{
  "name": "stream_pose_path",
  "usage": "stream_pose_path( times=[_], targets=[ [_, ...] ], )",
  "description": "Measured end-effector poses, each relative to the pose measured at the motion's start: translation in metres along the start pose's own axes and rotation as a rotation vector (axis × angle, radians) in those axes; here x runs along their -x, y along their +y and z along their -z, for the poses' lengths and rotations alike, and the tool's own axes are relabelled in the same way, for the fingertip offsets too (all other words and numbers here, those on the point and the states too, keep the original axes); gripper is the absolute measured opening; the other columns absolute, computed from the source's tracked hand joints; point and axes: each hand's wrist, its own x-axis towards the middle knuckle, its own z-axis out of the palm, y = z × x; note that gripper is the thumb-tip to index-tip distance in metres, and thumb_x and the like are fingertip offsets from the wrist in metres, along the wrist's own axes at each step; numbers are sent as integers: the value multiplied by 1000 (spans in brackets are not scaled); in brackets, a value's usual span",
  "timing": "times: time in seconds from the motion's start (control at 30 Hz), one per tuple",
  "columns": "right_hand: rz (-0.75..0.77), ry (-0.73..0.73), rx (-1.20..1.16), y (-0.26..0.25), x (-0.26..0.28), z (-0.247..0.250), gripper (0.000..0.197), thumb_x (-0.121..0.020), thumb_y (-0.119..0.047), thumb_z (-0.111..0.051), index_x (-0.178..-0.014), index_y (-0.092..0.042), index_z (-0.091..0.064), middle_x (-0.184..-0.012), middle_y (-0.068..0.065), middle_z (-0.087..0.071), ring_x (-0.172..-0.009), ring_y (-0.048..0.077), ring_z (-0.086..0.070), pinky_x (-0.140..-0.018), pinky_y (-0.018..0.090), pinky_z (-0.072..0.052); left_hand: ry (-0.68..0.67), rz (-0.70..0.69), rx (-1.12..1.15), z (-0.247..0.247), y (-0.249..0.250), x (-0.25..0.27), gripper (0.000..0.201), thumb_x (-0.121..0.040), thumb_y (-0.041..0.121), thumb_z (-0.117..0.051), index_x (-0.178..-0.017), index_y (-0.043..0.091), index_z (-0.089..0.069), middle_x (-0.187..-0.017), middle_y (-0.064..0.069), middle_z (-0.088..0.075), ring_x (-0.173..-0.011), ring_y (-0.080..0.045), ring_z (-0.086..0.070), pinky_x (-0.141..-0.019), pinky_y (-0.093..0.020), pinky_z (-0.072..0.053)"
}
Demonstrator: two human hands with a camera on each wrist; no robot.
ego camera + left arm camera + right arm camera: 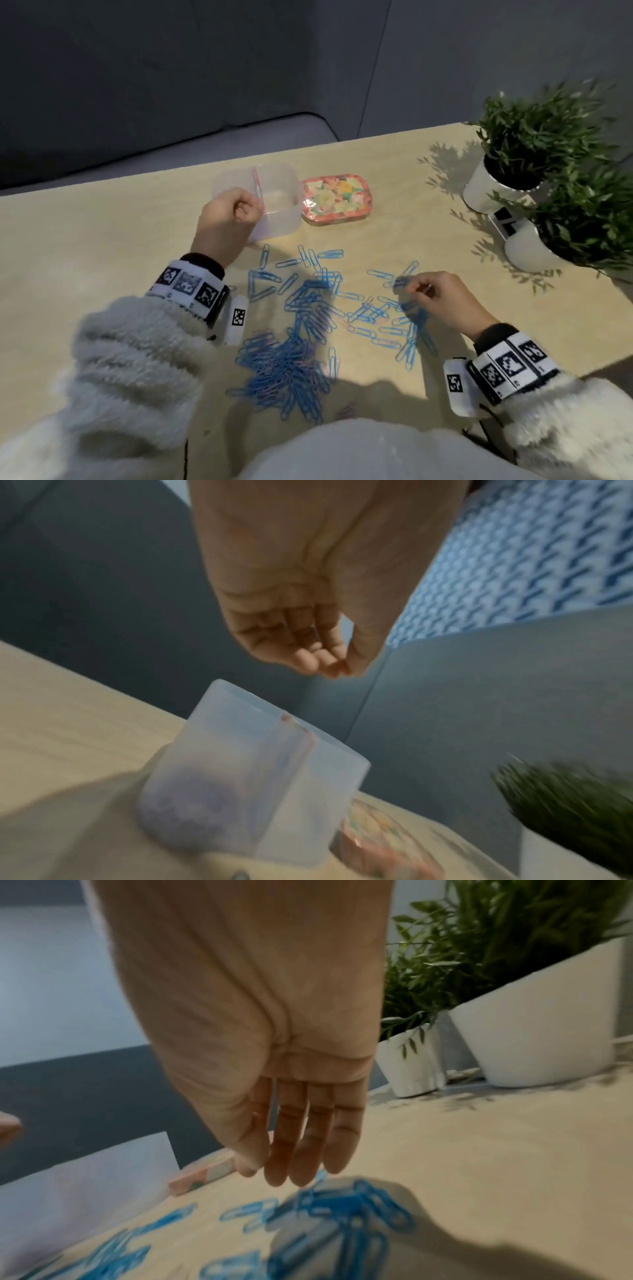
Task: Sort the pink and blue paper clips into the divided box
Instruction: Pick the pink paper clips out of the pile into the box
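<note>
The translucent divided box (281, 219) stands at the back of the wooden table, a pink divider (257, 186) across its middle. My left hand (239, 212) hovers over its left compartment. In the left wrist view the left hand (339, 669) has curled fingers meeting the thumb above the box (240, 750), with no clip showing between them. A purplish heap lies blurred in that compartment. Blue paper clips (291, 370) are strewn and piled mid-table, with a few faint pink clips (346, 411) near the front. My right hand (416, 289) reaches down with straight fingers (301, 1150) to the scattered blue clips (342, 1204).
A floral tin (337, 200) lies just right of the box. Two potted plants in white pots (527, 246) stand at the table's right edge, near the right hand. A dark sofa sits beyond the far edge. Bare tabletop lies to the left.
</note>
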Motion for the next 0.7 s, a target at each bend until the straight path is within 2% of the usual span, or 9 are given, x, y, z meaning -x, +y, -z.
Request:
stream_pose_path(
  times=[0.07, 0.1, 0.17, 0.23, 0.3, 0.37, 0.47, 0.6, 0.7],
  targets=[
    [9, -58, 30, 3, 12, -7, 19, -77, 1, -62, -73, -15, -70, -71, 1, -66, -65, 12, -59, -67, 26, -43, -148, -86, -89, -11, 5, 23, 14, -84, 14, -57, -70, 19, -56, -67, 12, -52, -59, 0, -48, -57, -9, -35],
    [16, -85, 37, 4, 16, -11, 16, -78, -1, -63, -73, -14, -70, -70, -2, -66, -62, 6, -58, -65, 24, -42, -247, -113, -146, -19, 6, 34, 11, -85, 15, -58, -74, 17, -59, -69, 9, -54, -61, -2, -49, -59, -13, -38],
    [35, -109, 46, 3, 19, -20, 21, -77, -5, -65, -67, -23, -67, -65, -11, -63, -59, -6, -55, -63, 21, -41, -448, -178, -213, -39, 8, 54, 6, -85, 15, -60, -83, 13, -65, -75, 3, -60, -67, -14, -54, -65, -25, -46],
    [60, -112, 23, 2, 19, -29, 24, -76, -6, -65, -67, -28, -65, -65, -15, -59, -61, -4, -54, -64, 20, -41, -611, -258, -292, -62, 9, 68, 9, -84, 15, -59, -88, 14, -67, -83, -2, -63, -74, -18, -57, -73, -33, -48],
    [87, -111, 13, -3, 19, -38, 13, -77, -7, -65, -74, -19, -70, -72, -9, -62, -69, 9, -58, -68, 25, -43, -710, -277, -356, -83, 13, 77, 11, -84, 16, -60, -91, 15, -68, -89, -3, -66, -77, -16, -55, -77, -32, -48],
    [104, -106, 91, -5, 19, -46, 7, -78, -11, -64, -78, -16, -69, -83, 0, -65, -80, 18, -60, -73, 31, -45, -778, -268, -378, -99, 15, 81, 15, -83, 16, -61, -95, 15, -68, -94, -5, -67, -82, -18, -57, -79, -27, -46],
    [91, -79, 206, -3, 18, -52, 3, -77, -19, -65, -80, -19, -65, -89, 2, -64, -89, 23, -60, -76, 34, -45, -860, -317, -472, -112, 16, 85, 19, -81, 17, -62, -99, 16, -67, -101, -7, -64, -96, -21, -58, -77, -26, -41],
    [44, -68, 197, -1, 17, -53, 4, -81, -17, -63, -80, -14, -62, -90, 3, -65, -88, 23, -58, -76, 32, -42, -866, -366, -536, -118, 11, 92, 20, -84, 19, -60, -102, 12, -64, -107, -9, -61, -106, -26, -53, -83, -34, -43],
    [-26, -61, 91, 4, 15, -50, 10, -78, -10, -64, -75, -15, -56, -78, 3, -64, -77, 23, -58, -72, 31, -42, -840, -429, -598, -120, 8, 93, 21, -89, 16, -52, -107, 9, -60, -112, -9, -61, -109, -26, -51, -85, -35, -39]
  ],
)
